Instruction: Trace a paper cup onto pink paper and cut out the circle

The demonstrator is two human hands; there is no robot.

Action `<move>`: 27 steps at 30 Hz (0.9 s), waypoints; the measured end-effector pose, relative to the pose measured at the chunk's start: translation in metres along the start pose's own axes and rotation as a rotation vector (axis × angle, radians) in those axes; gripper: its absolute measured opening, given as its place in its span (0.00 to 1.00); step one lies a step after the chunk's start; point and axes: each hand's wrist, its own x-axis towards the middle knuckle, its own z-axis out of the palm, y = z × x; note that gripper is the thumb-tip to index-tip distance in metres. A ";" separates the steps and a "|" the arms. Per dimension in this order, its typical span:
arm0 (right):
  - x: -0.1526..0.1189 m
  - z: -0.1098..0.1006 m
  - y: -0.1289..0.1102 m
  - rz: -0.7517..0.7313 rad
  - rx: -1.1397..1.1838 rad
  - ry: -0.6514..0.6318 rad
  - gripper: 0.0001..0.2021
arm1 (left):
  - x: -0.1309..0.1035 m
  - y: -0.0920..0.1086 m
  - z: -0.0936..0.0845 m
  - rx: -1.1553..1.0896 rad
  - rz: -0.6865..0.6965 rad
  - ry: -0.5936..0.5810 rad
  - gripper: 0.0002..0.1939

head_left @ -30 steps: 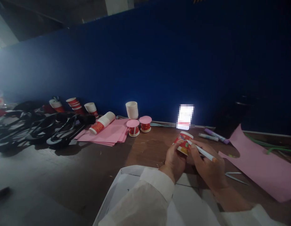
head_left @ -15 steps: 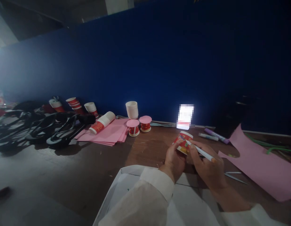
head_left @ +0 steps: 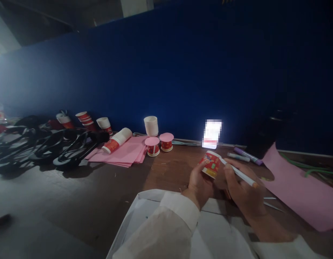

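A red printed paper cup (head_left: 210, 164) is held tilted in my left hand (head_left: 199, 182), whose fingers wrap its lower left side. My right hand (head_left: 240, 189) is closed around a white marker pen (head_left: 242, 175) with an orange end. The pen's tip lies close to the cup's right rim; whether the two touch I cannot tell. Beyond the cup stands a bright phone screen (head_left: 211, 133), its picture blurred out. Two short red cups topped with pink discs, one at the left (head_left: 152, 141) and one at the right (head_left: 166, 137), stand farther left.
Pink paper sheets (head_left: 128, 154) lie under a cup on its side (head_left: 118, 140). Black sandals (head_left: 74, 147) crowd the left. At right are a purple marker (head_left: 248, 155), a cut pink sheet (head_left: 303, 194) and partly covered scissors (head_left: 274, 206). A white box lid (head_left: 139, 210) sits below my arms.
My right hand has drawn the pen back to the right, away from the cup's printed side. A small green patch on the cup now shows. My left hand stays nearly still.
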 end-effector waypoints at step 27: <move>0.001 0.000 -0.001 0.025 0.014 -0.049 0.09 | 0.002 -0.001 -0.003 0.010 -0.019 0.013 0.08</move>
